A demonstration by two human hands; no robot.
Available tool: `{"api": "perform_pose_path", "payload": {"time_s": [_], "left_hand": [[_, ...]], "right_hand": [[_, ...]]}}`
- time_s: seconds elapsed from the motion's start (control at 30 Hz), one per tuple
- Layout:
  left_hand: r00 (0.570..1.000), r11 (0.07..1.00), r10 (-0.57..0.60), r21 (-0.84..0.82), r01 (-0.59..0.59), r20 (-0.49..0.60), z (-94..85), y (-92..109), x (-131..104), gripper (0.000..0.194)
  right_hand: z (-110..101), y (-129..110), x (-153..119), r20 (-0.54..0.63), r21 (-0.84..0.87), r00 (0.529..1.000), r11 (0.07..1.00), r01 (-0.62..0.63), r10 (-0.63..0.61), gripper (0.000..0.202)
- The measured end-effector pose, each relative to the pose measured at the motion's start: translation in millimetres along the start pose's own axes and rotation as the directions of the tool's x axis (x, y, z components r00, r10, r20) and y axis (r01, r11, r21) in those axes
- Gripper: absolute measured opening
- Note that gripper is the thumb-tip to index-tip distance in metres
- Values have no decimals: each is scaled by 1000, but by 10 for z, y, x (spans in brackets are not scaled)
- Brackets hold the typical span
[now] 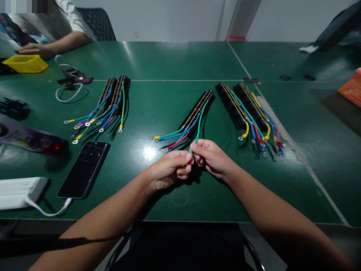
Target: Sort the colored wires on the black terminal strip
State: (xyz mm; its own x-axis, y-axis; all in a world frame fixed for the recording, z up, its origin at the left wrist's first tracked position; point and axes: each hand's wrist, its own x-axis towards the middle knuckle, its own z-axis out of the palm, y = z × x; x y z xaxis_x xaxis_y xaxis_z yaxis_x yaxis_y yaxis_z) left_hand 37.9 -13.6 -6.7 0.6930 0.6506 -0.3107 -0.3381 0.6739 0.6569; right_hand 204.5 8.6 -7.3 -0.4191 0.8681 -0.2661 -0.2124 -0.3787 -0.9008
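Note:
A long black terminal strip [194,112] lies at a slant on the green table, with brass contacts along it and blue, red and green wires coming off. My right hand [211,156] pinches its long green wire [200,122] near the free end. Right beside it, my left hand [172,167] is closed at the tip of that same wire; my fingers hide whatever sits on the end. Toward the left of the strip, ring lugs [157,138] with yellow, blue and red sleeves cap the shorter wires.
Two wired strips [120,94] lie at left, two more [237,109] at right. Nearer left are a phone [84,169] on a cable, a white power bank [22,192] and a bottle [31,135]. A co-worker's arm [62,41] rests beside a yellow bin [26,64].

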Motion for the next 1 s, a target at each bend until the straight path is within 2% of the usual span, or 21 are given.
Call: {"api": "perform_pose_path", "payload": {"time_s": [0.53,0.8,1.0], "left_hand": [[998,1000,-20,12,21,-51,28,14,0,28],[1000,1000,0,7,0,2,-13,5,1,26],[999,999,-15,31,17,-37,15,19,3,27]], "right_hand": [[9,-13,-11,-9,-36,1000,999,3,-4,37],[14,-10,-14,-4,18,1000,1000,-12,12,40],[12,-19,-12,2,-28,1000,1000,1,-1,36]]}}
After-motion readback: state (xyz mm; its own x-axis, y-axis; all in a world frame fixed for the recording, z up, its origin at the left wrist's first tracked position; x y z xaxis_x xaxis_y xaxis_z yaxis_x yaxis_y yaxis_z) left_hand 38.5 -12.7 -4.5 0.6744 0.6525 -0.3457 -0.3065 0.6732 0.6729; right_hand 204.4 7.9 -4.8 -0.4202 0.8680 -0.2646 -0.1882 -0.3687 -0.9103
